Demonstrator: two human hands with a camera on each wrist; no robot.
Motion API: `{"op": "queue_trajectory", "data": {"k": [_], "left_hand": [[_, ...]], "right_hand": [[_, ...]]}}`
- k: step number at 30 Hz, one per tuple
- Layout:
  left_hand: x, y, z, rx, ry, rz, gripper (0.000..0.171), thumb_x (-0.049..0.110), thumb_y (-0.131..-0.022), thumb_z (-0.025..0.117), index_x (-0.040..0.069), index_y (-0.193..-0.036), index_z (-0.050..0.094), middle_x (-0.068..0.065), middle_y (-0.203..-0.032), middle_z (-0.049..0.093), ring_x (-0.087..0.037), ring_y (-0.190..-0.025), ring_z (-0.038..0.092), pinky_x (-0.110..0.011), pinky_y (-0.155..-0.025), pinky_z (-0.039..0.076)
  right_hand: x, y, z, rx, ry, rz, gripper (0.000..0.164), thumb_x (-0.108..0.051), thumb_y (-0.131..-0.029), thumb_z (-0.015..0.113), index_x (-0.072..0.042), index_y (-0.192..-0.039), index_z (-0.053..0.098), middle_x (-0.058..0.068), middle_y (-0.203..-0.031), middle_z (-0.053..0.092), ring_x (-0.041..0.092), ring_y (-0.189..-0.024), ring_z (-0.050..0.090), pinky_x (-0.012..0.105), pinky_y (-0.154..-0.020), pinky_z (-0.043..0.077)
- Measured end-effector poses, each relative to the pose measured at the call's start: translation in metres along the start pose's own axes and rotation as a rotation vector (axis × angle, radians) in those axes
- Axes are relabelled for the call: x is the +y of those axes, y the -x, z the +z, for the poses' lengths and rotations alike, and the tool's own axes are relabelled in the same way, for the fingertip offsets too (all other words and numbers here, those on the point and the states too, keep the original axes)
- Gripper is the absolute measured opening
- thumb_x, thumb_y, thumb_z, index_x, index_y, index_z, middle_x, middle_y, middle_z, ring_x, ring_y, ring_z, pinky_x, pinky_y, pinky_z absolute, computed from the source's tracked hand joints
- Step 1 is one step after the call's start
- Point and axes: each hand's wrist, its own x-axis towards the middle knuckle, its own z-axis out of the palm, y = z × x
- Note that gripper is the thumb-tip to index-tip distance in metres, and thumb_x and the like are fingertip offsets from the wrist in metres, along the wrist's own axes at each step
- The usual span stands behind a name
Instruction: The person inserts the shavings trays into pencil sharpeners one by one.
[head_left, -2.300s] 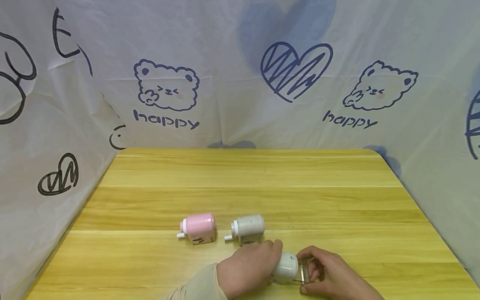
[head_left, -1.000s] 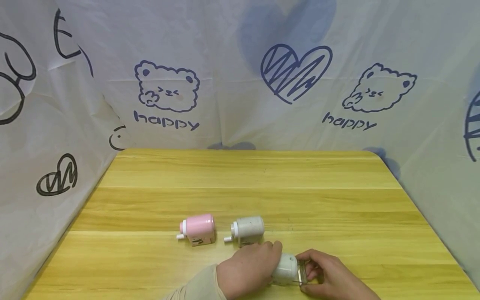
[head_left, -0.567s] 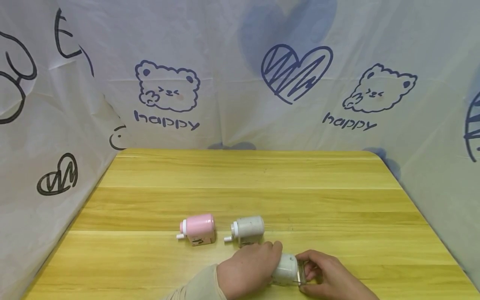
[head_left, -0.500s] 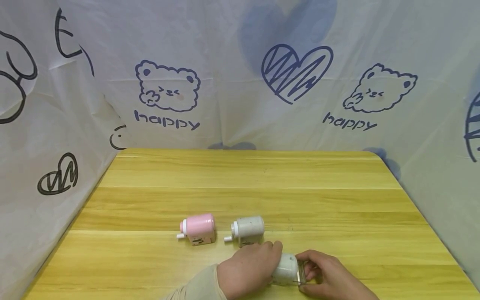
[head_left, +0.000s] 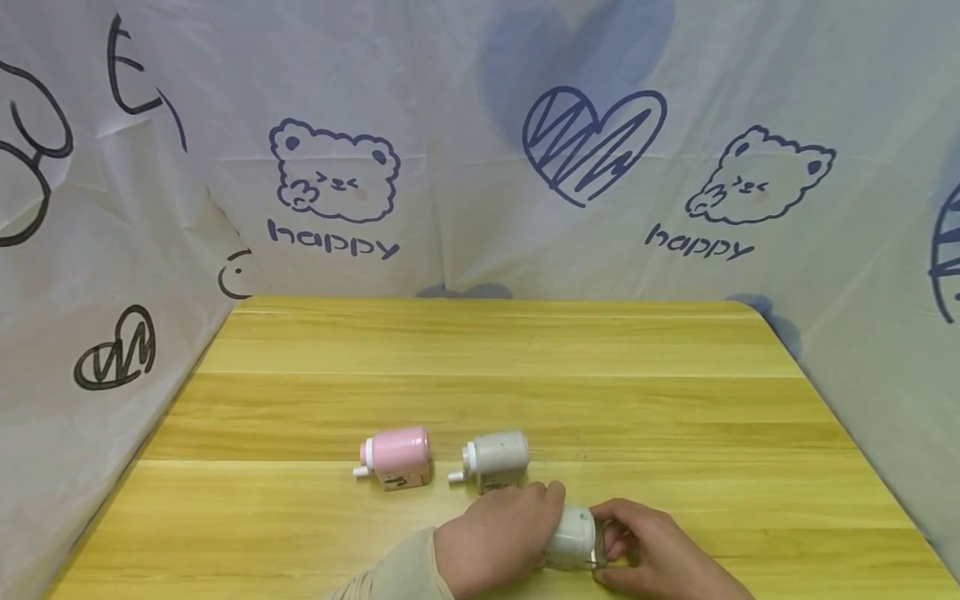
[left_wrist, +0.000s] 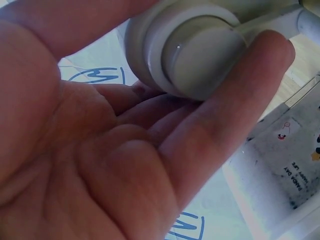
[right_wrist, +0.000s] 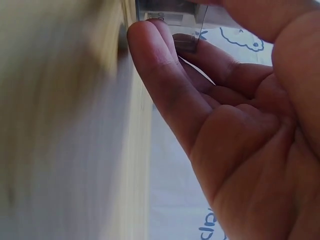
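A pale whitish crank pencil sharpener (head_left: 572,537) lies near the table's front, between both hands. My left hand (head_left: 498,533) grips its body from the left, covering the crank end in the head view; the left wrist view shows the round white crank hub (left_wrist: 200,60) inside the curled fingers. With thumb and fingers, my right hand (head_left: 648,546) pinches the clear shavings drawer (head_left: 598,550) at the sharpener's right end. The drawer sits mostly inside the body, only a short part sticking out. In the right wrist view, fingertips hold the drawer's transparent wall (right_wrist: 170,20).
Just behind my left hand stands a grey crank sharpener (head_left: 501,457), its handle facing left. Further left is a pink one (head_left: 401,457). The wooden table (head_left: 480,358) ends at a white cloth backdrop (head_left: 465,208) with bear and heart drawings.
The right hand has shifted slightly left, and the clear drawer has slid further into the sharpener's body. My left hand stays in place, as do the pink and grey sharpeners.
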Motion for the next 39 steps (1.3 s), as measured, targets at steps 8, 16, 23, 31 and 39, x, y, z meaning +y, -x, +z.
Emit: {"op": "queue_trajectory", "data": {"k": [8, 16, 23, 31, 39], "left_hand": [[-0.0001, -0.0004, -0.0008, -0.01, 0.015, 0.008, 0.036, 0.021, -0.074, 0.078, 0.013, -0.095, 0.05, 0.004, -0.077, 0.051, -0.006, -0.06, 0.047, -0.02, -0.046, 0.037], [0.0004, -0.0008, -0.0016, -0.022, 0.008, -0.006, 0.037, 0.023, -0.074, 0.078, 0.013, -0.096, 0.05, 0.003, -0.078, 0.052, -0.006, -0.061, 0.047, -0.021, -0.047, 0.038], [0.0004, -0.0007, -0.0008, -0.018, 0.003, -0.004, 0.037, 0.022, -0.074, 0.078, 0.013, -0.096, 0.049, 0.003, -0.078, 0.052, -0.006, -0.061, 0.047, -0.021, -0.047, 0.038], [-0.0002, -0.0014, -0.0002, -0.028, 0.013, -0.007, 0.038, 0.022, -0.075, 0.078, 0.013, -0.097, 0.049, 0.003, -0.079, 0.053, -0.007, -0.062, 0.048, -0.021, -0.047, 0.038], [-0.0003, -0.0013, 0.0006, -0.023, 0.01, 0.0, 0.037, 0.022, -0.075, 0.078, 0.013, -0.097, 0.049, 0.003, -0.079, 0.052, -0.007, -0.061, 0.048, -0.021, -0.047, 0.038]], "right_hand": [[-0.0027, -0.0025, 0.0023, -0.006, -0.03, 0.008, 0.054, -0.026, -0.08, 0.075, 0.0, -0.122, 0.052, 0.005, -0.1, 0.058, 0.01, -0.085, 0.058, 0.03, -0.072, 0.051], [-0.0021, -0.0029, 0.0035, -0.002, -0.023, 0.019, 0.054, -0.026, -0.08, 0.075, 0.0, -0.121, 0.052, 0.006, -0.101, 0.058, 0.01, -0.085, 0.057, 0.029, -0.073, 0.051], [-0.001, -0.0028, 0.0043, 0.008, -0.008, -0.008, 0.053, -0.027, -0.08, 0.076, -0.001, -0.12, 0.053, 0.004, -0.1, 0.058, 0.009, -0.085, 0.057, 0.029, -0.072, 0.051], [-0.0031, -0.0027, 0.0056, 0.023, 0.024, -0.029, 0.05, -0.026, -0.079, 0.076, -0.003, -0.118, 0.054, 0.002, -0.098, 0.058, 0.008, -0.083, 0.057, 0.029, -0.071, 0.051], [-0.0044, -0.0032, 0.0062, 0.03, 0.047, -0.036, 0.05, -0.024, -0.079, 0.076, -0.003, -0.118, 0.054, 0.0, -0.098, 0.058, 0.007, -0.083, 0.057, 0.029, -0.071, 0.051]]}}
